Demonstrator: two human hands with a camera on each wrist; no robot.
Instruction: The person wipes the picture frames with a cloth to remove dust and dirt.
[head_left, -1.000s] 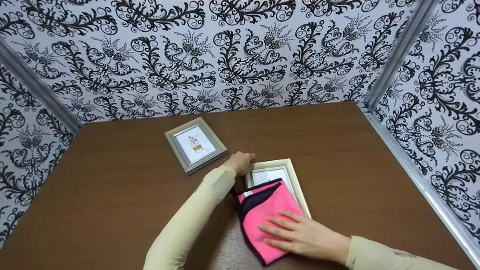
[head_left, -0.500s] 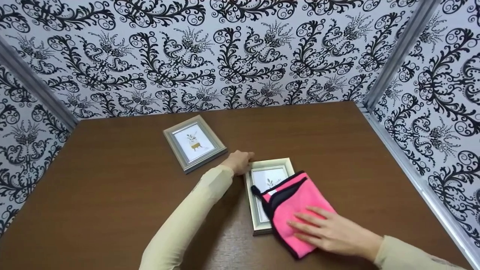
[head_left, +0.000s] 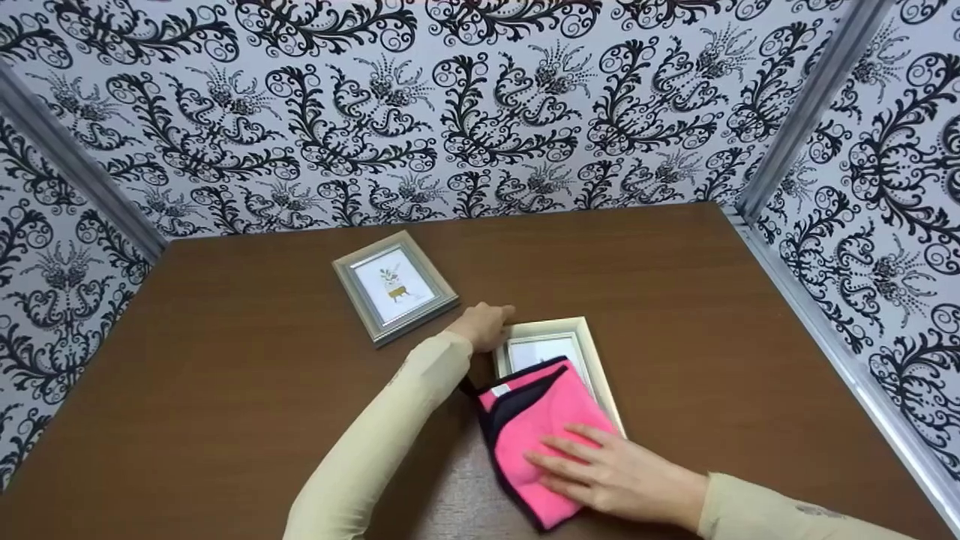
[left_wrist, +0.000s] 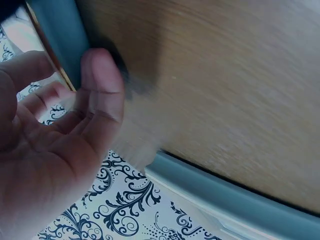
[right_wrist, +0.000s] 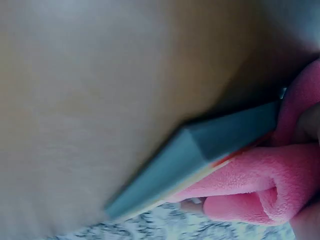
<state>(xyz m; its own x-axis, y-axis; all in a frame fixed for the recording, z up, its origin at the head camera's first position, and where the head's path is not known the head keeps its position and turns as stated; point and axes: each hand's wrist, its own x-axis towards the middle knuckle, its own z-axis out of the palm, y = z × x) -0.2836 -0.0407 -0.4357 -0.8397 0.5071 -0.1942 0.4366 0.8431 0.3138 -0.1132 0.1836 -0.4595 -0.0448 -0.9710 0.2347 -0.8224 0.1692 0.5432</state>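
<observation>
Pressing the pink cloth (head_left: 551, 409) onto the pale frame (head_left: 595, 371)

At the left, the brown worktop (head_left: 225, 375) was bordered by patterned walls (head_left: 480, 112). Towards the back, a taupe frame (head_left: 359, 296) was laid face up and askew, well apart from the cloth; inside it, a print (head_left: 391, 283) of a plant in a yellowish pot was displayed.

Next along, the left hand (head_left: 480, 326), extended from a cream sleeve (head_left: 382, 427), was placed at the pale frame's far left corner, which was gripped between curled fingers and thumb.

The pale frame was laid face up near the front, its nearer part covered by the cloth. The cloth was edged in black, marked with a small white label (head_left: 501, 390), and overhung past the frame's left side and near end.

On the cloth, the right hand (head_left: 615, 476) was rested palm down, its fingers straight and slightly spread. Farther right, the worktop was edged by a metal rail (head_left: 847, 367).
</observation>
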